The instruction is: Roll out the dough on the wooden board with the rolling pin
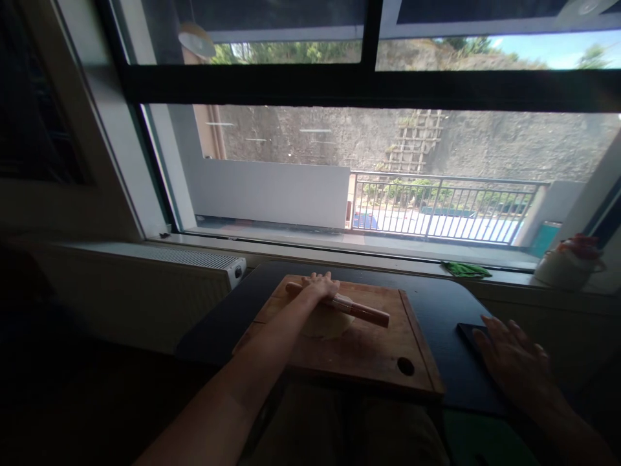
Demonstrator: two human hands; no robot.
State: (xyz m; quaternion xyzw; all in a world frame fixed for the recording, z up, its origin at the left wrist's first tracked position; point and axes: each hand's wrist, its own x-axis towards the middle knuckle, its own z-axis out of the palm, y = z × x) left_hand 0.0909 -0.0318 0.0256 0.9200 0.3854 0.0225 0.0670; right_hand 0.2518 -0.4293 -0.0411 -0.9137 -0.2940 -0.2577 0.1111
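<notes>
My left hand (pixel 320 285) lies over the rolling pin (pixel 365 312), its fingers bent across the wood. The pin lies slantwise over a flat, pale sheet of dough (pixel 326 325). Under both is a wooden board (pixel 373 353) with a dark round hole near its front right corner. At the right edge of the table my right hand (pixel 517 356) is open, its fingers stretched out. It is over or against a flat black object (pixel 473 338), perhaps a phone; whether they touch I cannot tell.
The board stands on a dark table (pixel 431 307) below a wide window. A radiator (pixel 194 259) is to the left. On the sill lie a green cloth (pixel 466 269) and, farther right, a pale pot (pixel 570 265) with something reddish on top.
</notes>
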